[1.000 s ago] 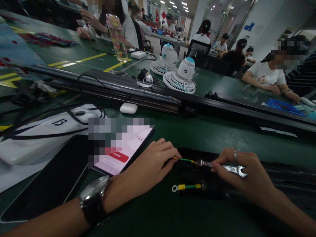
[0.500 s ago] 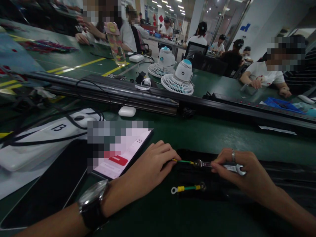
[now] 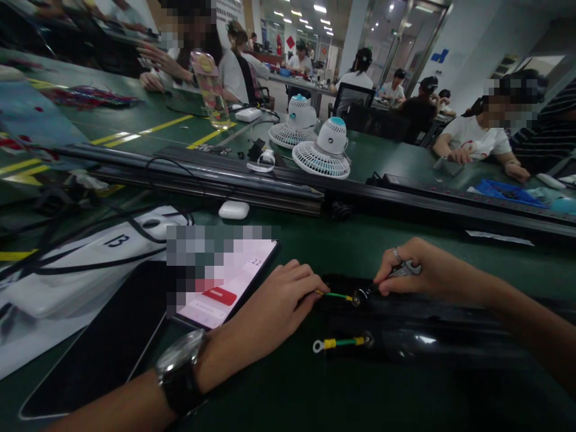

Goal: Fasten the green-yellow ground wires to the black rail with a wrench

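My left hand [image 3: 274,306], a watch on its wrist, rests on the green table and pinches the end of a green-and-yellow wire [image 3: 335,294]. That wire runs to a bolt on a long black part [image 3: 432,327] lying across the table. My right hand [image 3: 420,273], wearing a ring, grips a small silver wrench [image 3: 389,277] whose head sits on that bolt. The wrench handle now points up and away. A second green-and-yellow wire with a ring terminal [image 3: 339,343] is fixed lower on the black part.
A phone with a lit screen [image 3: 225,282] lies just left of my left hand, beside a dark tablet [image 3: 103,342] and a white sheet marked 13. A black rail [image 3: 279,186] crosses the table; behind it stand two small fans [image 3: 321,147] and seated people.
My right hand has swung the wrench handle up and away from me, turning it on the bolt. My left hand has kept its pinch on the wire.
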{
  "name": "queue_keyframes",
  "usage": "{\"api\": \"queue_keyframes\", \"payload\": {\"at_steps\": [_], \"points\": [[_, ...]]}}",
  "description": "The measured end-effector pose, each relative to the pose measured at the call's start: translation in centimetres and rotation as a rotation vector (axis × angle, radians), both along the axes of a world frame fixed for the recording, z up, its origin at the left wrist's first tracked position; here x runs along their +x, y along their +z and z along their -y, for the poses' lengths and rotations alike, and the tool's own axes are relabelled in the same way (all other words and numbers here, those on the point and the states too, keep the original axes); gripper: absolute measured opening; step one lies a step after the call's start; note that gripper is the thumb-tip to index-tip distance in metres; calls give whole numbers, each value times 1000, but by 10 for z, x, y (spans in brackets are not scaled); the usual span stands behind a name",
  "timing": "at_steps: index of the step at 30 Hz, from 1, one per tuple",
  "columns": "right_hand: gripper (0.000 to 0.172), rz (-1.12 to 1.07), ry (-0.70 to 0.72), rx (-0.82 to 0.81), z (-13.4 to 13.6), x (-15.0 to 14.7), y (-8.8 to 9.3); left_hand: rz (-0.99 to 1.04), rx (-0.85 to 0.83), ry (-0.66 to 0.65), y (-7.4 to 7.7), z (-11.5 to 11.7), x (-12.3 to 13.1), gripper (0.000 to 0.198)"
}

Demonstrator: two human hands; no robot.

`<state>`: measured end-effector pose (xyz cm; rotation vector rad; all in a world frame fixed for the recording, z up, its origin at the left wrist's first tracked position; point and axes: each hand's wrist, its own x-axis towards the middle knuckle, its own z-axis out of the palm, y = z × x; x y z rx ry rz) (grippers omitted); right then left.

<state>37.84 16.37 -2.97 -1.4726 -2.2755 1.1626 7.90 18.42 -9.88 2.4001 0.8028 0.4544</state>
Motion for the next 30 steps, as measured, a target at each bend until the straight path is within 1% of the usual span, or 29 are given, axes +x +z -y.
{"api": "queue_keyframes", "payload": {"at_steps": [3,8,14,21,26,30], "points": [[18,31,4,19,0,-4,0,8,-1,-5,-2,0,-1,21],[15,51,-69,21,10,-3,-5,7,-8,0,-6,1,-3,21],[20,-3,-131,81,16,0,-4,8,-17,-3,-5,2,-3,21],[19,-26,-141,91,19,-4,-12,-6,-19,-3,-3,0,0,22],[13,-39,-141,76,21,-2,-15,0,-13,-11,-4,-1,-1,23],[15,-62,-138,98,21,-1,-17,-13,-17,-5,-2,0,-1,23]]}}
